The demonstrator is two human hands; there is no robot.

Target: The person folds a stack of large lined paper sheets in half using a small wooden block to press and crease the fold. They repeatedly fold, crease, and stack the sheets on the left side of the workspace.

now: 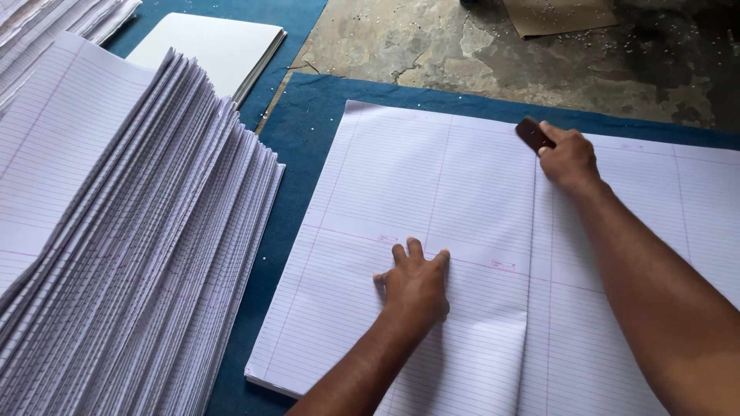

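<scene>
Now creasing: right hand (569,158) grips a dark block (533,134) on the sheet's (462,192) fold; left hand (415,283) lies flat, fingers spread, empty. Next, the block wants firm pressure along the fold.

I can't tell what the small dark block (533,133) is; my right hand (569,159) covers its lower end.

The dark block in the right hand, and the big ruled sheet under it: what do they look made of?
Dark block: seemingly wood or hard plastic; dark brown, smooth, rigid edges, held in the right hand. Ruled sheet: thin matte white paper, creased along a fold, printed lines.
</scene>
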